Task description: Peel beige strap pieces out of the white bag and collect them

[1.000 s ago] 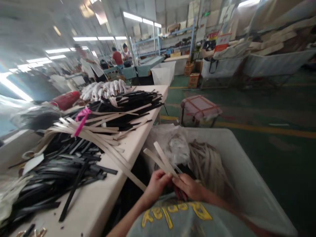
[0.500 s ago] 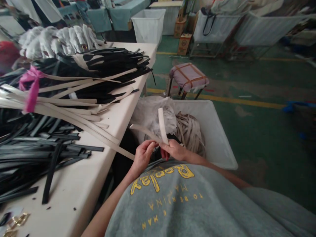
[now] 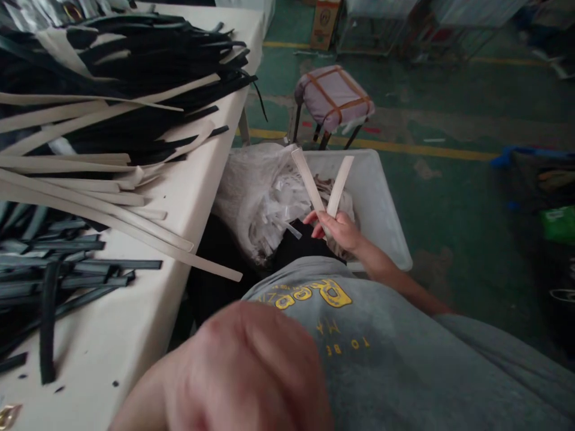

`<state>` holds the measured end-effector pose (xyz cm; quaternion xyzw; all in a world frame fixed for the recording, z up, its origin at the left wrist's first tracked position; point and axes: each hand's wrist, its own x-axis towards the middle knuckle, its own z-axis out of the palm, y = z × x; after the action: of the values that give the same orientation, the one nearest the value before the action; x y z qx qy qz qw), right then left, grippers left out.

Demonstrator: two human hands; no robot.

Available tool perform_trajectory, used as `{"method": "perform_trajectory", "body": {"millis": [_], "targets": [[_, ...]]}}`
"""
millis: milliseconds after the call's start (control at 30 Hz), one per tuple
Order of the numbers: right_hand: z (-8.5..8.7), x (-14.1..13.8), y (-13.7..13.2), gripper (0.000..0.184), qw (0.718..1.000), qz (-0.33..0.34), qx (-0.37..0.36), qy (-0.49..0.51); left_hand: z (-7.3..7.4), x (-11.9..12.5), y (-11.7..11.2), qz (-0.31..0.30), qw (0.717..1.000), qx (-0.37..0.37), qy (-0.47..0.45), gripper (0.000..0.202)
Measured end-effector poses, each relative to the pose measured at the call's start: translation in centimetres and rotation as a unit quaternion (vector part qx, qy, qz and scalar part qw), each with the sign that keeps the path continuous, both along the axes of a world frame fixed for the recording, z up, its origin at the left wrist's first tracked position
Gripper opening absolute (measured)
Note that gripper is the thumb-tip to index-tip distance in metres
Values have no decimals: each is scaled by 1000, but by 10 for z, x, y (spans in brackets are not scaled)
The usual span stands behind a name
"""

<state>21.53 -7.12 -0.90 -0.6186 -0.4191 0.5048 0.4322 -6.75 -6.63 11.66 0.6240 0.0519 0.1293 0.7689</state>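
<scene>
My right hand (image 3: 344, 230) is closed on two beige strips (image 3: 309, 179), which stand up from my fingers in a V shape. It is over a white bin (image 3: 381, 203) that sits beside the table. My left hand (image 3: 247, 371) is raised very close to the camera. It shows only as a large blur, so I cannot make out its fingers or anything in them. My grey shirt with yellow lettering (image 3: 332, 293) fills the bottom of the view.
A pale table (image 3: 135, 311) on the left holds heaps of black strips (image 3: 135, 54) and long beige strips (image 3: 90, 203). A crumpled plastic bag (image 3: 256, 191) lies in the bin. A padded stool (image 3: 333, 96) stands on the green floor beyond it.
My left hand has let go of the strips and come up towards the camera. My right hand keeps both strips, now spread in a V. The view has tilted further down.
</scene>
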Motion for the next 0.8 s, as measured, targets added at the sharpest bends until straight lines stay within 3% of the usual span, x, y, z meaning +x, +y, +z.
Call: {"method": "perform_trajectory", "body": {"millis": [67,133,233,333,400,600,800], "targets": [[-5,4,1,46,1000,-2,0,-24,-28,22,21,117,988,-91,44,35],[-11,6,2,48,999,-12,3,-38,-72,49,43,222,956,-151,116,33],[-24,8,2,51,999,-38,0,-38,-142,84,61,305,874,-260,276,30],[-35,9,0,51,998,-59,-1,-19,-186,105,62,318,812,-320,370,24],[-40,9,-3,50,998,-62,-2,-9,-197,114,62,314,801,-309,406,26],[-49,8,-13,48,999,-42,-11,-2,-213,139,78,331,786,-247,460,36],[-56,6,-19,41,999,-37,-16,4,-217,143,81,337,787,-257,450,16]]}}
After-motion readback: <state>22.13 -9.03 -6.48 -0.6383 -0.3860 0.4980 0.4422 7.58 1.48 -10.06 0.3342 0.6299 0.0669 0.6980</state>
